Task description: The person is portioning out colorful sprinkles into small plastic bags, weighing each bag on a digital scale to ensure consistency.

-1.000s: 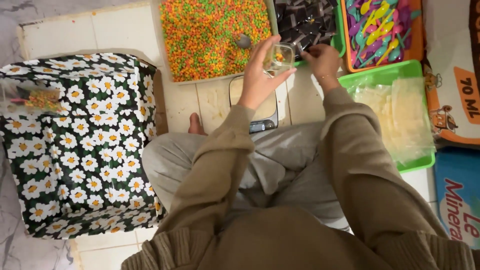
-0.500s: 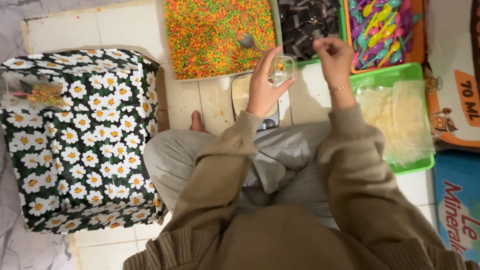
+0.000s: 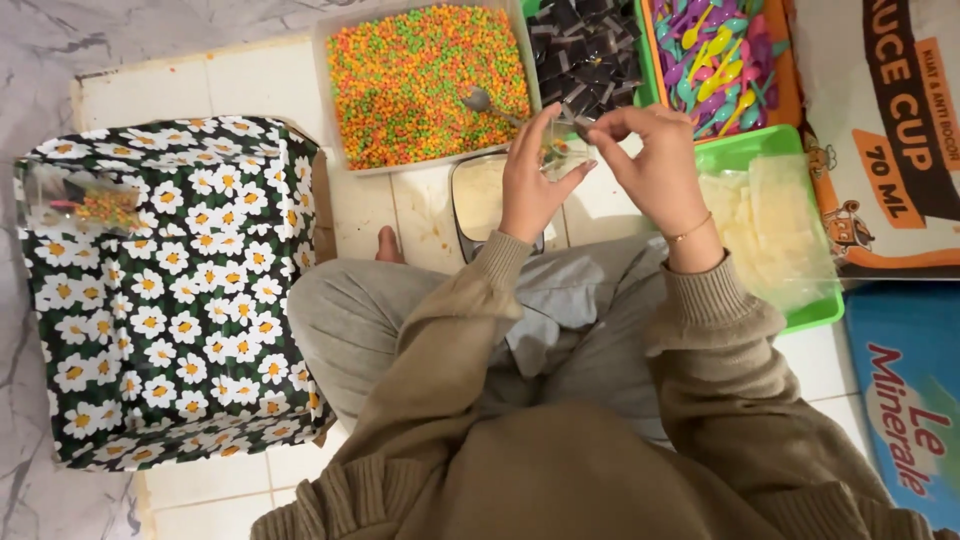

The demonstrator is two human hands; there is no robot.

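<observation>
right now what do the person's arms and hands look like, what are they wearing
Both arms are in long olive-brown knitted sleeves with ribbed cuffs. The left hand is bare, with no ring or glove showing. The right hand is bare too, with a thin gold bracelet at the wrist.

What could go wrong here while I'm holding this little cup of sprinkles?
1. The small clear cup is pinched between the left hand and right hand above the scale; a slip could scatter its coloured bits across the tiles.
2. The spoon lies in the open sprinkle tray right by the left hand, so a nudge might flick sprinkles out.
</observation>
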